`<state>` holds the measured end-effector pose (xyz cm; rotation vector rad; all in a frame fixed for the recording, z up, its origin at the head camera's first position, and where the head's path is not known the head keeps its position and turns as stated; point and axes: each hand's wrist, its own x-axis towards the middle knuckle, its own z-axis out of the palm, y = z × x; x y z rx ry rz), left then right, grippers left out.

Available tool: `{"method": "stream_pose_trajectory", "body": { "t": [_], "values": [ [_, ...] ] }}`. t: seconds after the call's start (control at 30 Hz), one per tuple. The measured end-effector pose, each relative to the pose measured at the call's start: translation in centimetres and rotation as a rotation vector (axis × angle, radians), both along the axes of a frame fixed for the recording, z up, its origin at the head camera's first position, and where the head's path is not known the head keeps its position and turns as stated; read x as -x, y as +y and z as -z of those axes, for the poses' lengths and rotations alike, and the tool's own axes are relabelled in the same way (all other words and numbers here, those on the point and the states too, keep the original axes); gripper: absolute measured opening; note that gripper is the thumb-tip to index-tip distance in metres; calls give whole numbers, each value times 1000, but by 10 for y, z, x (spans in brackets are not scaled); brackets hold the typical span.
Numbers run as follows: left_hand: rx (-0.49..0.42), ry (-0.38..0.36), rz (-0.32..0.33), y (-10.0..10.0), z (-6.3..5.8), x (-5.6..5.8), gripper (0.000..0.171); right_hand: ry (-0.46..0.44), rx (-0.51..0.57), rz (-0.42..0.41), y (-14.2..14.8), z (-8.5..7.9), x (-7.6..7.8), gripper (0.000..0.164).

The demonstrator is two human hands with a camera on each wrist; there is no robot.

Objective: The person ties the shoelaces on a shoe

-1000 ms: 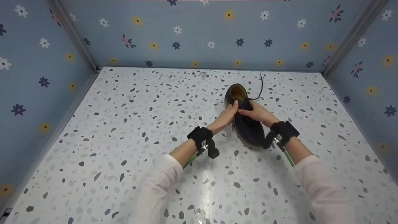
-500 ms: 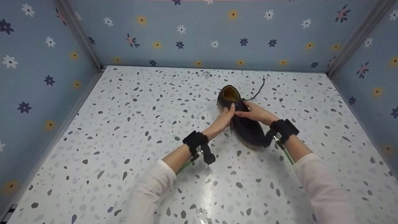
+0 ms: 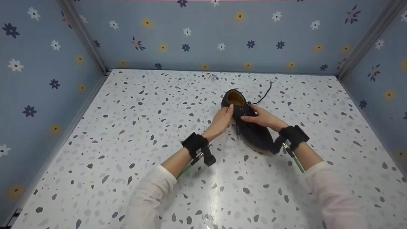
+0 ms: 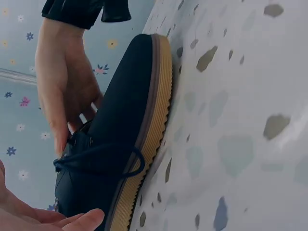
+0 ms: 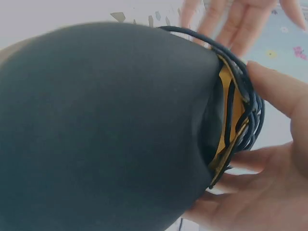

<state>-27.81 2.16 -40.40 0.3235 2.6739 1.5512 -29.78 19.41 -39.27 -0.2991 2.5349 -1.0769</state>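
the right hand (image 3: 264,117) grasped the shoe (image 3: 254,136) at its lacing, thumb laid across toward the left hand (image 3: 220,120) and the other fingers bent against the opposite side. the left hand was loose, fingers extended and spread, its thumb pointing up beside the shoe's opening; whether it touched the shoe was hard to tell. both forearms angled inward from below, with black bands (image 3: 194,143) at the wrists and pale sleeves (image 3: 152,184) pushed back. the dark shoe stood sole down on the speckled counter (image 3: 95,159), toe toward the person. one end of the lace (image 3: 264,96) trailed toward the flowered wall (image 3: 203,35).
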Motion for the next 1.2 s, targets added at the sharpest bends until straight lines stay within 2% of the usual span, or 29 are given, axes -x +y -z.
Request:
{"method": "stream_pose_trajectory", "body": {
  "t": [0.1,0.2,0.3,0.4,0.53,0.77,0.87,1.2],
  "values": [
    [8,59,-69,-5,-3,12,47,11,-52,27,4,1,-6,77],
    [35,82,-123,-10,-6,27,44,21,-106,7,6,1,-13,77],
    [59,81,-122,-12,-7,40,47,43,-156,-35,6,1,-21,78],
    [76,63,-92,-10,-9,48,49,76,-187,-53,4,3,-29,78],
    [104,72,-59,-4,-10,52,48,132,-209,-57,0,8,-37,81],
    [152,101,-24,1,-8,58,47,137,-414,-15,-7,10,-47,94],
    [157,118,-3,1,-6,59,47,157,-454,-13,-8,10,-48,94],
    [123,110,23,-1,-3,58,47,155,-445,-24,-5,8,-48,93]
  ]
}}
